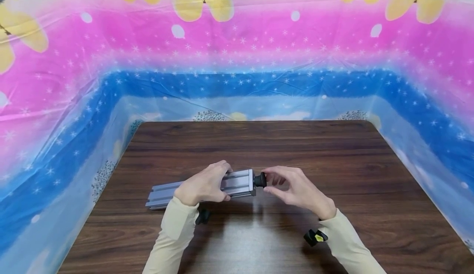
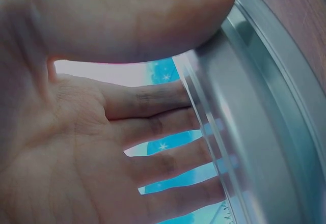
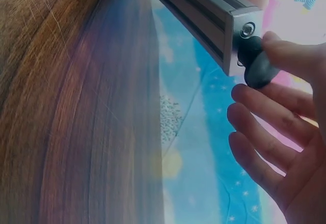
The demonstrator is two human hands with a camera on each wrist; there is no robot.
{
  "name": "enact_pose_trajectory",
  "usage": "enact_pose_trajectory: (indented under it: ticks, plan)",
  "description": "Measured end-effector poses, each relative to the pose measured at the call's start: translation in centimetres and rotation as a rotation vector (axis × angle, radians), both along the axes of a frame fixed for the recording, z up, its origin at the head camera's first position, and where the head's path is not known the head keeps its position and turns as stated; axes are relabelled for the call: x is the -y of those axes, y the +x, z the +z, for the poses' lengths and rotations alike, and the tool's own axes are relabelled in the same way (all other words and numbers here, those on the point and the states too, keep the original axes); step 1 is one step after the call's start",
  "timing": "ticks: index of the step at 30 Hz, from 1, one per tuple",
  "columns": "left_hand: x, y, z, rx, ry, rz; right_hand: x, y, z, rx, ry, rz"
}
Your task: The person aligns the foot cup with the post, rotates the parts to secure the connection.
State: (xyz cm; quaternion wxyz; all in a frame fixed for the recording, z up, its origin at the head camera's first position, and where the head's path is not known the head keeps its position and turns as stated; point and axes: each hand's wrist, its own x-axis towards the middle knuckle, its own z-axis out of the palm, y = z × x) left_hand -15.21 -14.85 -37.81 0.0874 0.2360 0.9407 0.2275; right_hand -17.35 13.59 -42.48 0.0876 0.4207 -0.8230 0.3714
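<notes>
A silver aluminium extrusion profile [image 1: 238, 182] with long slots lies slanted across the middle of the head view. My left hand [image 1: 205, 183] grips it from above, thumb on the near side and fingers along the far side. An end plate with a round screw head caps the profile's right end [image 3: 243, 35]. Out of that plate sticks a black round knob [image 1: 261, 180]. Thumb and index finger of my right hand [image 1: 300, 189] pinch the knob, and the other fingers are spread below it in the right wrist view.
Everything is over a dark wood-grain table [image 1: 252, 142]. A patterned pink and blue cloth [image 1: 229, 84] hangs behind the table and along both sides. Small black devices sit at the left wrist [image 1: 203, 216] and the right wrist [image 1: 314, 238].
</notes>
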Motion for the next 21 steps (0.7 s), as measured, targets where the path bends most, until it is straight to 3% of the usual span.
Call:
enact_pose_trajectory:
  ticks: [15,21]
  plan:
    - [-0.2,0.0,0.1,0.011,0.004,0.005,1.2,0.2,-0.8,0.095,0.019,-0.155]
    - [-0.3,-0.1,0.0,0.015,-0.003,0.013,1.6,0.3,-1.0,0.087,0.044,-0.239]
